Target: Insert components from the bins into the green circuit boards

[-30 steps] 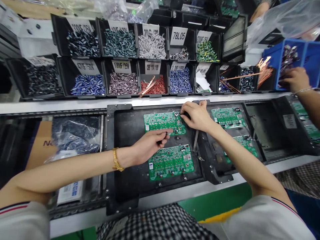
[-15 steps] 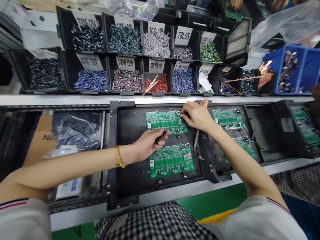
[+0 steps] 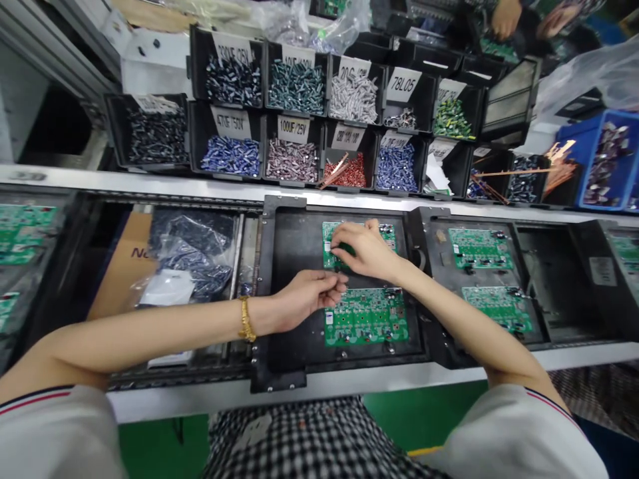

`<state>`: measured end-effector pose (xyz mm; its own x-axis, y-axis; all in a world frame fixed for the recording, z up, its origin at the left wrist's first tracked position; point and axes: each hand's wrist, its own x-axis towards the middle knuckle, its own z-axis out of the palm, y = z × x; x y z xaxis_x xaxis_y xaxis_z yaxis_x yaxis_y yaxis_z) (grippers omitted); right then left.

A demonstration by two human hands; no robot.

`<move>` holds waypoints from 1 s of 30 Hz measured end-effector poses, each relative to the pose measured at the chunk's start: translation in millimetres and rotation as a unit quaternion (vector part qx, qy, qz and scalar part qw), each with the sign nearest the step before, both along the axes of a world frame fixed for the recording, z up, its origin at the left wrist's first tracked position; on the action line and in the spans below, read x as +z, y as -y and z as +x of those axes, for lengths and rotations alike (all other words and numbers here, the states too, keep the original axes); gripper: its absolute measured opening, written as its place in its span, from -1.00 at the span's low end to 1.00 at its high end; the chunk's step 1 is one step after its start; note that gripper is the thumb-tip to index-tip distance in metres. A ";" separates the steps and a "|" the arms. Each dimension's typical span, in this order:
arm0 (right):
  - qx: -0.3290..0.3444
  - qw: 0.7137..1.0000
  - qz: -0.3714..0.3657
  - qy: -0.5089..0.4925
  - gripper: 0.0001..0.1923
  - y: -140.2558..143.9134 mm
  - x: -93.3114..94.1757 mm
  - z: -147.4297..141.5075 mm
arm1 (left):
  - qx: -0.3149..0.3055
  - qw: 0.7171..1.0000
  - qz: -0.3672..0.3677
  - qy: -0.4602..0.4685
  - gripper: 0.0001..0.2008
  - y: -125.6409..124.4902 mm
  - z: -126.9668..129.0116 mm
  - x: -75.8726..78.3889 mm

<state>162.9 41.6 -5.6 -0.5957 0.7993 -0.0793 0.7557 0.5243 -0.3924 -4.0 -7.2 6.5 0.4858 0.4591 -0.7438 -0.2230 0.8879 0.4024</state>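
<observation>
My right hand [image 3: 367, 249] is over the upper green circuit board [image 3: 387, 234], covering much of it. Its fingers are curled down at the board's left part, and whatever is between the fingertips is hidden. Just below and to the left, my left hand [image 3: 309, 297] is closed with thumb and fingers pressed together, near the gap between the two boards. Anything in its pinch is too small to name. The lower circuit board [image 3: 367, 320], dotted with small parts, lies flat below. Both boards rest in a black tray [image 3: 294, 259].
Bins of sorted components, such as blue capacitors [image 3: 230, 156] and red parts [image 3: 349, 171], line the back. A second tray with boards [image 3: 480, 249] adjoins on the right. Bagged material [image 3: 192, 256] lies left. Another person's hands [image 3: 506, 18] are at the far top right.
My right hand has moved from the upper board's right end to its left part. The dark parts seen in my left hand no longer show. The view has shifted left.
</observation>
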 end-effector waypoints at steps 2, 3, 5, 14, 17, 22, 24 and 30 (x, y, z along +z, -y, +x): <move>0.008 1.000 0.005 0.002 -0.83 -4.5 -7.4 -1.6 | -0.016 1.000 0.017 0.002 -0.83 3.1 -5.4 -1.2; 0.010 1.000 0.009 0.005 -0.82 -5.5 -9.2 -2.3 | -0.021 0.999 0.026 0.003 -0.81 3.8 -7.3 -1.6; 0.018 1.000 0.018 0.018 -0.81 -5.5 -9.9 -3.4 | -0.026 0.999 0.034 0.001 -0.79 3.7 -9.4 -2.1; 0.073 0.984 0.126 0.100 -0.75 2.5 -10.2 -7.0 | 0.002 1.000 0.016 -0.008 -0.72 0.6 -10.6 -3.5; 0.082 0.980 0.143 0.114 -0.73 3.6 -12.1 -8.8 | 0.043 0.998 -0.044 0.018 -0.68 -2.8 -13.1 0.3; 0.065 0.988 0.105 0.093 -0.74 4.8 -7.5 -9.4 | 0.088 0.993 -0.073 0.035 -0.70 -1.2 -16.3 6.3; 0.032 0.996 0.074 0.040 -0.74 8.6 -0.7 -5.2 | 0.083 0.995 -0.047 0.041 -0.76 2.5 -17.0 5.5; -0.054 0.985 -0.044 -0.161 -0.71 44.4 30.3 17.6 | 0.021 0.997 0.007 0.075 -0.76 13.4 -3.9 -0.1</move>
